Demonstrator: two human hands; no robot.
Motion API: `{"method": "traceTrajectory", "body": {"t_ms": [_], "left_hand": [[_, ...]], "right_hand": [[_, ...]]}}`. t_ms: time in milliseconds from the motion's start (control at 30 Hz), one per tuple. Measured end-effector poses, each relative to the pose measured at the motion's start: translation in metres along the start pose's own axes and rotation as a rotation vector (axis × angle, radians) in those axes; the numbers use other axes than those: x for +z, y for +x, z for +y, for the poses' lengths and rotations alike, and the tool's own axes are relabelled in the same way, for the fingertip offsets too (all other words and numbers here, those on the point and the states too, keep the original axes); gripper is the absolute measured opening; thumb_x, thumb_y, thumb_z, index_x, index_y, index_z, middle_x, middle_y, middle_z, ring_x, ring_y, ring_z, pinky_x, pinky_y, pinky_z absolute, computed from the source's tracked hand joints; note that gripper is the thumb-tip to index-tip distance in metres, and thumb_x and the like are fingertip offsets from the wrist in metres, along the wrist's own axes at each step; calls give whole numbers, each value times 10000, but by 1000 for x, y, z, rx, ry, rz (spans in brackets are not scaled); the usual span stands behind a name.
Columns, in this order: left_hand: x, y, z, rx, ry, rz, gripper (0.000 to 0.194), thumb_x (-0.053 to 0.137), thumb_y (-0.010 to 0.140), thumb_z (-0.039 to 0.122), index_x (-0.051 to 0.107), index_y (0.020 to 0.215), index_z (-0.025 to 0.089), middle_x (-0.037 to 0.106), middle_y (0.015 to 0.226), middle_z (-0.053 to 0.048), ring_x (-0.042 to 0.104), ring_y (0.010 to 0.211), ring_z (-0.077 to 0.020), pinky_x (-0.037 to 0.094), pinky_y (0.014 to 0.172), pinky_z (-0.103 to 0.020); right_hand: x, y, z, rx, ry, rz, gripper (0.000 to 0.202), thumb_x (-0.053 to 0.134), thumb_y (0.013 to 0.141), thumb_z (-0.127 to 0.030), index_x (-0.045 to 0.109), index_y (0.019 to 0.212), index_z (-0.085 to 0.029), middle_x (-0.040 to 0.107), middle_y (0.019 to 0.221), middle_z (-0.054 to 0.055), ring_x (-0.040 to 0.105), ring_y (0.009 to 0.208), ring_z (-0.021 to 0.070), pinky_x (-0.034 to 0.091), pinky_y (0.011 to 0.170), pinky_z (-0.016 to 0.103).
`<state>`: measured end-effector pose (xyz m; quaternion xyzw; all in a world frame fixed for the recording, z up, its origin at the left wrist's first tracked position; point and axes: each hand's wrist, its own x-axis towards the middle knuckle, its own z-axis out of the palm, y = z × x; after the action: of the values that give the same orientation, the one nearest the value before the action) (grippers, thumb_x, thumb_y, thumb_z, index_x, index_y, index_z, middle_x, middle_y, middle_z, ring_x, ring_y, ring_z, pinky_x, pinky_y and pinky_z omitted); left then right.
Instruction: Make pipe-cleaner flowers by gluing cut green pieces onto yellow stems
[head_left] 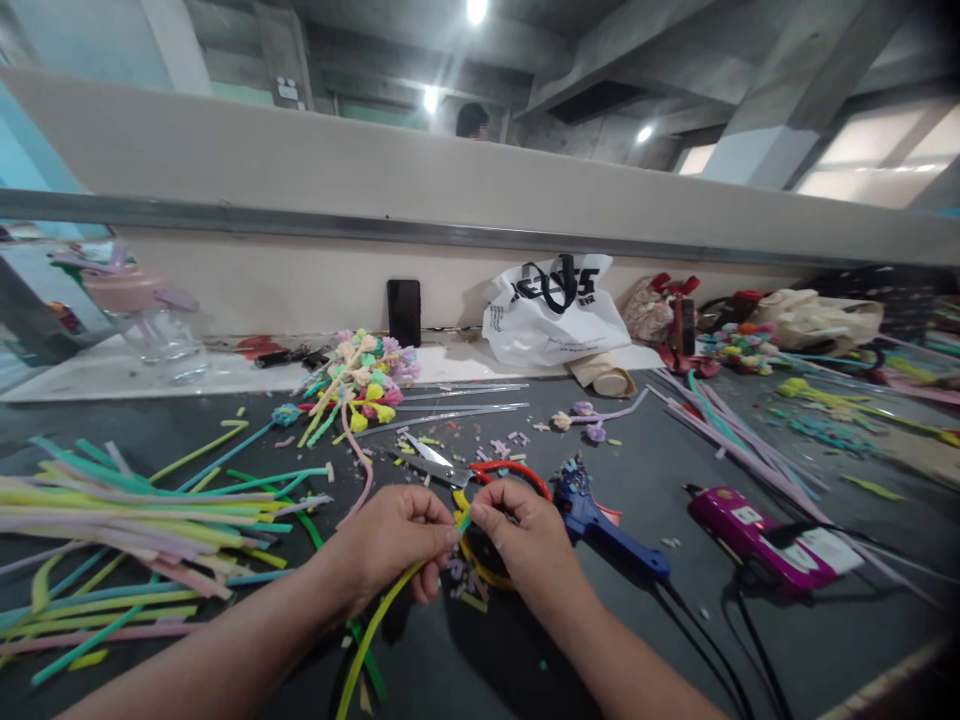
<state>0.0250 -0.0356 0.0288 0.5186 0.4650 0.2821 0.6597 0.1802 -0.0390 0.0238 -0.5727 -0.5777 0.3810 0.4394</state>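
Observation:
My left hand [397, 545] pinches the upper end of a yellow-green fuzzy stem [373, 625], which trails down toward the front edge. Close beside it, my right hand [521, 530] is closed on a small green piece [465, 524] at the fingertips. The two hands nearly meet. Behind them lie red-handled scissors [517, 467] with their blades pointing left, and a yellow-handled pair partly hidden under my right hand. Small cut bits are scattered around the scissors. A green stem [367, 660] passes beneath my left wrist.
Loose colored stems [135, 530] are heaped at left, with a bunch of fuzzy flowers [367, 375] behind. A blue glue gun [615, 535] and a magenta device [772, 540] with cables lie at right. A phone [404, 312] and white bag [555, 325] stand by the partition.

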Motion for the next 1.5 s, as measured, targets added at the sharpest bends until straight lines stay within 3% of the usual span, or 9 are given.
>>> {"method": "traceTrajectory", "body": {"t_ms": [300, 433, 533, 733, 1167, 1500], "left_hand": [[-1, 2, -6, 15, 65, 45, 191, 563, 695, 340, 519, 681, 155, 504, 468, 51, 462, 344, -70, 393, 333, -176], [-2, 1, -4, 25, 59, 53, 194, 550, 699, 349, 527, 684, 158, 501, 474, 50, 466, 349, -73, 395, 337, -181], [-3, 2, -3, 30, 51, 51, 209, 553, 698, 364, 530, 690, 156, 497, 471, 51, 464, 348, -72, 395, 339, -180], [-5, 2, -4, 48, 66, 40, 241, 566, 695, 395, 538, 717, 157, 497, 484, 57, 467, 353, -68, 389, 337, -172], [-6, -1, -1, 77, 187, 50, 219, 534, 712, 379, 543, 697, 161, 463, 420, 68, 392, 324, -54, 302, 318, -148], [-3, 0, -5, 84, 160, 74, 205, 513, 719, 364, 527, 700, 161, 452, 429, 71, 397, 326, -53, 301, 319, -144]], "right_hand": [[2, 1, 5, 46, 42, -44, 98, 569, 660, -240, 548, 595, -169, 449, 520, -51, 403, 508, 97, 322, 501, 207], [0, 3, 13, -58, 107, -54, 199, 506, 773, -336, 612, 802, -170, 589, 721, 4, 530, 693, 144, 403, 636, 234], [-2, 2, 13, -97, 89, -50, 228, 502, 784, -354, 623, 862, -177, 626, 839, 34, 557, 805, 172, 421, 719, 258], [1, -2, 3, -55, -38, -104, 153, 567, 699, -273, 629, 790, -166, 565, 630, -2, 495, 579, 131, 401, 541, 228], [1, -1, -2, 25, -24, -97, 85, 565, 645, -251, 593, 638, -172, 517, 557, -27, 457, 520, 109, 368, 504, 215], [3, -1, -2, 133, 180, -143, 122, 594, 626, -290, 562, 634, -172, 479, 528, -42, 409, 483, 88, 321, 438, 189]]}}
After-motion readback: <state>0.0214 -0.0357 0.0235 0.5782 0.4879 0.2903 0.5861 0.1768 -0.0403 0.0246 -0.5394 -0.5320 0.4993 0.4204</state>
